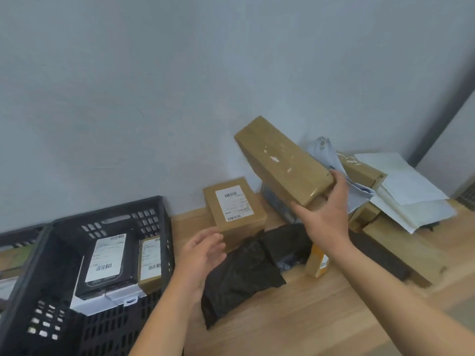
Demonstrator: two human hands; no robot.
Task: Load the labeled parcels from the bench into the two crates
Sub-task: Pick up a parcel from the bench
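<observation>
Parcel in hand: the right hand (326, 215) has its grip closed round the near end of a long brown carton (282, 160), thumb on the lower side and fingers over the top edge. The carton is raised off the wooden worktop (321, 319) and tilted, its far end high and close to the grey wall (180, 86). The left hand (203, 250) hovers with its grip wide and fingers relaxed, holding nothing, above the near black poly bag (239, 276) and just right of the black crate (113, 214). Inside the crate a black parcel with a white label (108, 258) lies on a flat white parcel (108, 303), and a small labelled brown box (150, 260) stands against the crate's right wall; dark crate floor shows along the left side. The rim of a second crate (20, 233) is partly visible at the left edge of view. On the worktop, a labelled brown box (236, 204) sits against the wall, touching the black bag in front of it. A second black bag (288, 242) lies behind the first, with a small tan box (317, 263) just beside it. At the right rear, a blue-grey mailer (331, 155), another carton (359, 170) and white mailers (406, 186) are stacked untidily, overhanging one another. Bare wood runs along the front of the worktop between the forearms.
</observation>
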